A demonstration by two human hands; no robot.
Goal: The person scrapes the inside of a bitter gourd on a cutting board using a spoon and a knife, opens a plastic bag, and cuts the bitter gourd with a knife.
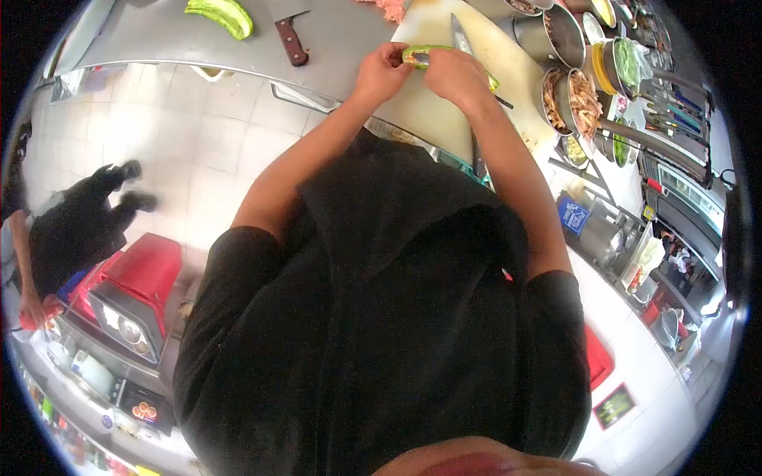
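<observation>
At twelve o'clock, our left fingers point(391, 54) and right fingers point(437, 68) pinch a green vegetable point(411, 54) over the cutting board point(432, 109): opened, we judge, but not fully cleared inside; green pieces point(225, 16) lie toward eleven.

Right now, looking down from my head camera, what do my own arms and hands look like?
Your left hand and right hand look ungloved. The left sleeve and right sleeve are short and black; below them the forearms are bare, with no watch visible.
</observation>
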